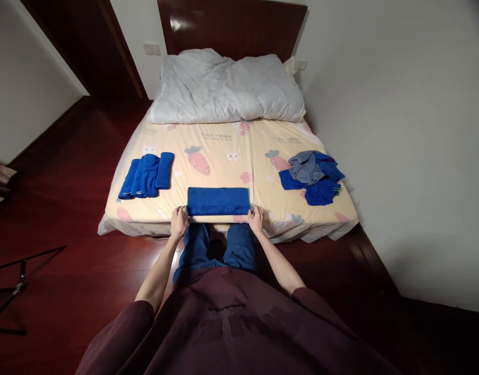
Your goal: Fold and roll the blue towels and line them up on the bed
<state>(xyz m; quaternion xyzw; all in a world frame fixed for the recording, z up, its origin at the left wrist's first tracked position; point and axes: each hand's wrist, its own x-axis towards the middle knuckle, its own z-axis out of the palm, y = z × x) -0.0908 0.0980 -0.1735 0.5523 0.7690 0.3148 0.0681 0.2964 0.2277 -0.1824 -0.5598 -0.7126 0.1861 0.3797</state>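
A blue towel (218, 201) with a thin green edge lies as a flat, wide strip near the front edge of the bed. At its left end, my left hand (179, 221) pinches the near corner. My right hand (255, 217) is closed on the near corner at the other end. Several blue towels (148, 175), folded into narrow bundles, lie side by side to the left. Over on the right is a loose heap of crumpled blue cloths (321, 191) with a grey cloth (306, 167) on top.
The bed (219, 146) has a pale yellow sheet printed with carrots and rabbits. A bunched white quilt (231, 88) lies against the dark headboard (231, 26). At the lower left, black tripod legs (21, 281) stand on the reddish floor. A white wall (411, 130) rises beside the bed's right side.
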